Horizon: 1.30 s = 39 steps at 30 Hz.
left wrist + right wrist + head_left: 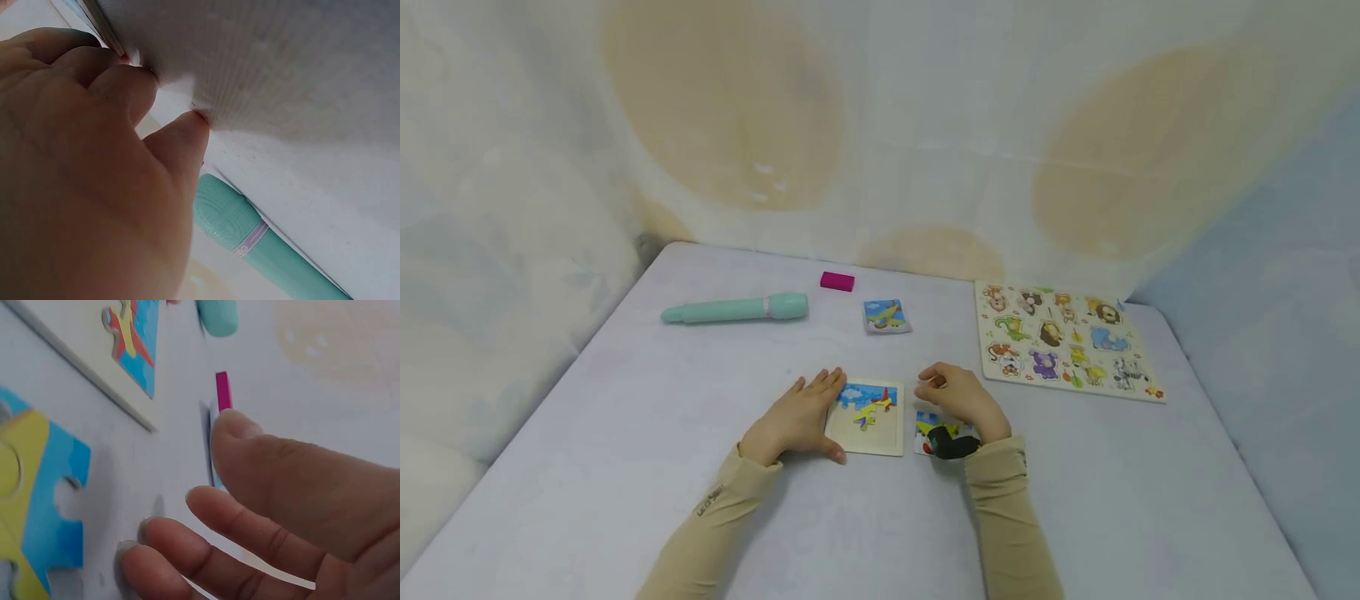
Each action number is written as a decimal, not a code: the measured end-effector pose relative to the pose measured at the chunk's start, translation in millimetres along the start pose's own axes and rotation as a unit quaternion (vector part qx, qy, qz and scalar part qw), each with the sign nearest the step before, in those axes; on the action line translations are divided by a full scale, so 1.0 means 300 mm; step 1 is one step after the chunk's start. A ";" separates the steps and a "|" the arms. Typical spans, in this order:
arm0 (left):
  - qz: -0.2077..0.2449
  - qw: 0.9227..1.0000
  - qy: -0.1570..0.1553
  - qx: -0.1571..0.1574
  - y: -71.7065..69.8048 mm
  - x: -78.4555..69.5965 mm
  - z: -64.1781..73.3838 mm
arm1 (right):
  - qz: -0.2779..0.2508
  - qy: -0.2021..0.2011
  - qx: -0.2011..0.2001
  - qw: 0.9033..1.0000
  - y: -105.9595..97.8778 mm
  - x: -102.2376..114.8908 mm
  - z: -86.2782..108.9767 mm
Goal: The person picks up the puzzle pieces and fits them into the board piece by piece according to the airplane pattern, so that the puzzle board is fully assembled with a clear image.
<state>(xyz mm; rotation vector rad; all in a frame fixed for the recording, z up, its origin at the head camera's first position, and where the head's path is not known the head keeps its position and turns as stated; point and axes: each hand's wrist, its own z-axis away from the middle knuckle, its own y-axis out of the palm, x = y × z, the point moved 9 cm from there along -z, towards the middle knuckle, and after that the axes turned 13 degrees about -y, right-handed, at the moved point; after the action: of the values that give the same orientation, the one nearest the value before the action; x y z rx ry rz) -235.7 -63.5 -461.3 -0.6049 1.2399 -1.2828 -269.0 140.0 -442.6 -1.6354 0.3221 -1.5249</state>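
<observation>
A small wooden jigsaw board (880,442) lies mid-table, its upper part filled with blue, yellow and red picture pieces, its lower part bare wood. My left hand (797,417) is spread along the board's left edge, fingertips at its upper left corner and thumb near its lower left. Just right of the board hovers my right hand (962,396), fingers loosely bent, with nothing between thumb and fingertips in the right wrist view. Under that wrist lie yellow and blue jigsaw pieces (922,421), partly hidden by the dark wrist camera. One blue-and-yellow piece (53,500) shows close up beside the right fingertips.
Behind the board lies a small square packet (886,317) with an airplane picture. A magenta block (837,282) sits farther back. At the left is a mint-green, pen-shaped object (722,311) with a lilac band. An animal puzzle board (1067,342) lies at the back right.
</observation>
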 end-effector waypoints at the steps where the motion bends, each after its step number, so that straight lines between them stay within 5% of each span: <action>1: -0.001 1.000 0.000 0.001 -0.002 -0.001 0.001 | 0.001 0.002 0.002 1.000 -0.005 -0.009 0.003; 9: 0.003 1.000 -0.003 0.007 0.000 -0.004 0.005 | -0.001 0.005 0.000 1.000 -0.022 -0.037 0.048; 15: -0.004 1.000 0.000 0.014 0.023 -0.004 -0.002 | -0.029 -0.019 0.037 0.999 0.036 -0.024 0.074; 19: -0.013 1.000 0.000 0.006 0.015 -0.002 -0.009 | 0.007 -0.035 0.051 0.998 0.064 0.008 0.064; 27: -0.001 1.000 -0.009 0.012 0.000 -0.003 0.001 | 0.073 -0.016 0.060 0.995 0.083 0.043 0.058; 39: 0.000 1.000 -0.010 0.012 0.002 -0.003 0.003 | 0.049 0.002 0.070 0.996 0.097 0.029 0.070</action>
<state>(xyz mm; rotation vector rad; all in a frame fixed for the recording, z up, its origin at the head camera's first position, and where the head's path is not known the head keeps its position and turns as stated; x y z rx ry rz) -234.5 -62.7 -461.3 -0.5987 1.2066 -1.2882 -237.9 125.0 -455.2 -1.4865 0.2872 -1.4438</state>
